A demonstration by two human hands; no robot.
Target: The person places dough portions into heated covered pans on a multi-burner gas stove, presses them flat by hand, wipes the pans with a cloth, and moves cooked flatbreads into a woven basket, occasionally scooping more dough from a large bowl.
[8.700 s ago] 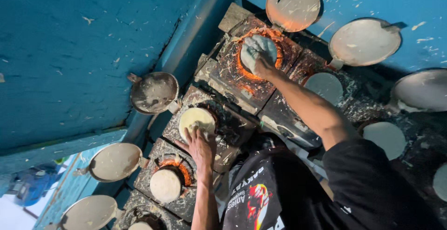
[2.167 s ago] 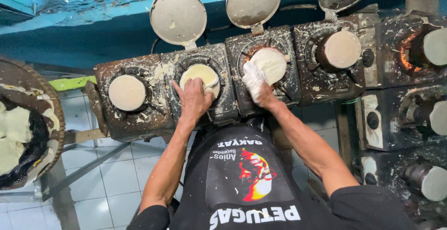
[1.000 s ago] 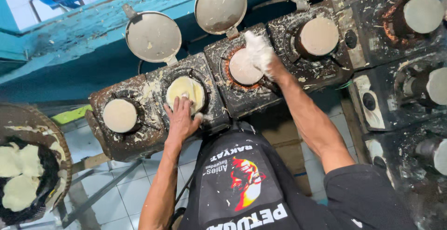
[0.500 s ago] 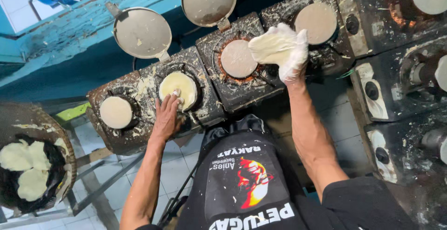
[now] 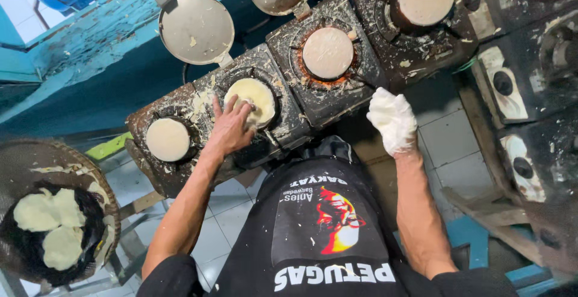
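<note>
Left hand [image 5: 230, 129] lies open, fingers spread, fingertips pressing the near edge of a pale yellow flatbread [image 5: 251, 99]. Flatbread sits flat in the second burner [image 5: 274, 129] from the left end of the stove row. It is roughly round, so no clear long axis; surface soft, creamy, slightly uneven.

Right hand [image 5: 392, 119] hangs clear of the stove's front edge, wrapped in a white dough-caked cloth, loosely curled, holding nothing I can see.

Neighbouring burners carry round pale discs [image 5: 327, 52]. A round metal lid [image 5: 196, 28] stands tilted up behind the flatbread. A woven basket [image 5: 72, 158] at far left holds cooked pieces.
</note>
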